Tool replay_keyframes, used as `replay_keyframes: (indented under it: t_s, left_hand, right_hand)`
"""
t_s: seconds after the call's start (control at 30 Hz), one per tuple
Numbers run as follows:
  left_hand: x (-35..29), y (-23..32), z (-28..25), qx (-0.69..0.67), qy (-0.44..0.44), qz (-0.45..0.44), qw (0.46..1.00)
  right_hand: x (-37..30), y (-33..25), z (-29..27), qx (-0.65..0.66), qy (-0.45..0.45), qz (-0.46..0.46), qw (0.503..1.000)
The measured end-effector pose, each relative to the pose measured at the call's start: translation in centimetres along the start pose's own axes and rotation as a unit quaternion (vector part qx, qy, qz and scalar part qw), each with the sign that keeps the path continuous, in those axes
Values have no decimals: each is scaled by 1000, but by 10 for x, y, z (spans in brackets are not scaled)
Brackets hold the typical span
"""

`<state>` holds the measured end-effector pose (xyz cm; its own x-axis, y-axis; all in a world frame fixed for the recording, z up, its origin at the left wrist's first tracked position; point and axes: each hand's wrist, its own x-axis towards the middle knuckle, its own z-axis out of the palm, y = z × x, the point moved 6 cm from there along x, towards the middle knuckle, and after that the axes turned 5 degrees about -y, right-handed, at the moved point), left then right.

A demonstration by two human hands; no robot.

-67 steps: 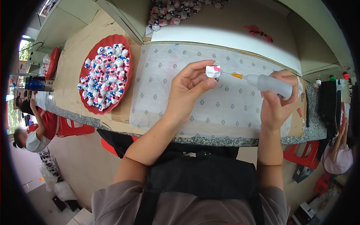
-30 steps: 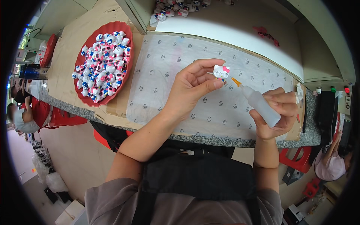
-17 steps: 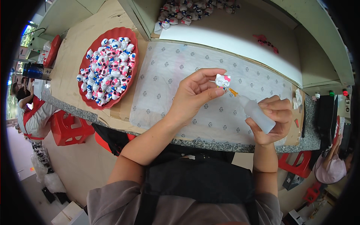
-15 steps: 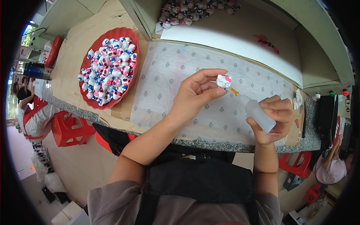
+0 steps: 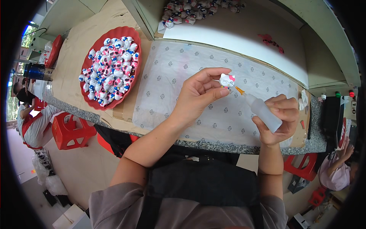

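Note:
Between the thumb and fingers of my left hand [image 5: 202, 91] is a small white cat figurine [image 5: 227, 79] with a pink bow, its face turned toward the right. My right hand [image 5: 281, 116] wraps round a translucent squeeze bottle [image 5: 266, 114], tilted so that its orange needle tip [image 5: 239, 90] points up and left at the figurine. The needle's thin end is right by the figurine's face; whether it touches I cannot tell. Both hands are above a sheet of white printed paper [image 5: 167, 95] on the worktable.
A red scalloped tray [image 5: 138, 61] heaped with similar figurines stands at the left. More figurines [image 5: 190, 11] lie in the shelf compartment at the back, with pink pieces [image 5: 270, 41] farther right. Red stools [image 5: 72, 131] stand beyond the granite edge. Other people sit at both sides.
My right hand and the bottle have shifted slightly right and down. The figurine has turned a little in my left fingers. The people at the sides have moved.

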<state>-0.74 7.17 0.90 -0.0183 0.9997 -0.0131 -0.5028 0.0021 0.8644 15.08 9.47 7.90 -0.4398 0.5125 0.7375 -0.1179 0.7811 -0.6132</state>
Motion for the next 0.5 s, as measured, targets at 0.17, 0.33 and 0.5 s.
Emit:
replay_keyframes:
  t_s: [0.17, 0.33, 0.5]
  left_hand:
    - [0, 1, 0, 9, 2, 13, 1000]
    - [0, 1, 1, 12, 0, 9, 1000]
    - [0, 1, -1, 12, 13, 18, 1000]
  right_hand:
    - [-1, -1, -1, -8, 3, 11, 1000]
    - [0, 0, -1, 11, 1, -12, 1000]
    - [0, -1, -2, 0, 3, -4, 1000]
